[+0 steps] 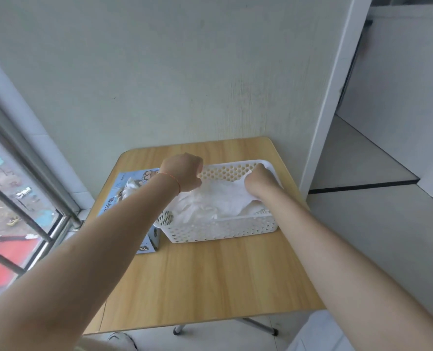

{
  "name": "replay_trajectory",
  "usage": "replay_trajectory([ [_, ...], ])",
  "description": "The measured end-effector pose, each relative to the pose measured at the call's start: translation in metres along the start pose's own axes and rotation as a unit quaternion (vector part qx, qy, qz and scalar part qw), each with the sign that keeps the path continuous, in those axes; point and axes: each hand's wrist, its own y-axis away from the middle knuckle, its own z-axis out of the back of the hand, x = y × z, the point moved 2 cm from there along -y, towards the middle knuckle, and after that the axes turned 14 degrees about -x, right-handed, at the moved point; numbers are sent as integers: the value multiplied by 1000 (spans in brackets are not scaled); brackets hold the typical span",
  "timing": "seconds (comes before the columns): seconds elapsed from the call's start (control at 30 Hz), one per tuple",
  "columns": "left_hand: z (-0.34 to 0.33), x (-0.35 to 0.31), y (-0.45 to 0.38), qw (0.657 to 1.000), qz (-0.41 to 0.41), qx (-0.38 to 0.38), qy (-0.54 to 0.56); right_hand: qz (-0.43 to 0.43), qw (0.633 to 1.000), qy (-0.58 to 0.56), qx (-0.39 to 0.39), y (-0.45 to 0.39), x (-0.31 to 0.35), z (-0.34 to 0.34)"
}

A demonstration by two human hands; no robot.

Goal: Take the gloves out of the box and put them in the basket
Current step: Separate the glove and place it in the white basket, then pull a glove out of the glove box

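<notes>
Blue cardboard, printed and marked XL on its near end, forms the box (144,221) at the left side of the wooden table (210,279); a tuft of white gloves shows at its top opening, partly hidden by the left forearm; beyond the table's left edge, a window (15,198) with metal bars runs along the wall.

Left hand (182,172) is above the left end of the basket, curled knuckles-up; a thin red string circles the wrist; its fingers are folded under the palm and appear closed on the edge of a glove, though the fingertips are out of sight.

White perforated plastic basket (223,230) stands just right of the box, its left end touching or nearly touching it; a loose heap of thin, translucent white gloves (218,201) lies inside, filling most of the interior and rising to about rim height.

Right hand (261,182) reaches into the right rear part of the basket, palm down on the heap; fingers are bent and pressed into the glove material, gripping a fold; individual fingertips cannot be made out.
</notes>
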Motion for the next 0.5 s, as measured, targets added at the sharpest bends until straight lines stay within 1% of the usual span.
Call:
replay_trajectory([
  [0.03, 3, -4, 4, 999, -22, -35, 3, 7, 1000, 17, 2, 2, 3, 0],
  [0.07, 3, -9, 7, 998, -40, -48, 26, 14, 999, 40, 0, 4, 5, 1],
  [0.1, 4, -15, 11, 996, -52, -38, 57, 22, 998, 60, 0, 6, 8, 1],
  [0.17, 2, -25, 19, 993, -58, 37, 94, 46, 994, 95, -15, 7, 10, -1],
  [0.23, -1, -27, 26, 993, -59, 98, 43, 78, 989, 122, -43, 7, 10, -4],
  [0.3, -3, -19, 29, 992, -40, 116, 3, 115, 979, 154, -68, 6, 7, -6],
  [0.33, -3, -13, 29, 992, -27, 124, -4, 131, 972, 181, -68, 6, 6, -6],
  [0.43, 1, 0, 30, 990, 11, 135, 26, 192, 943, 263, -69, 7, 8, -7],
  [0.5, 7, 0, 30, 991, 23, 117, 54, 234, 919, 303, -92, 9, 11, -6],
])
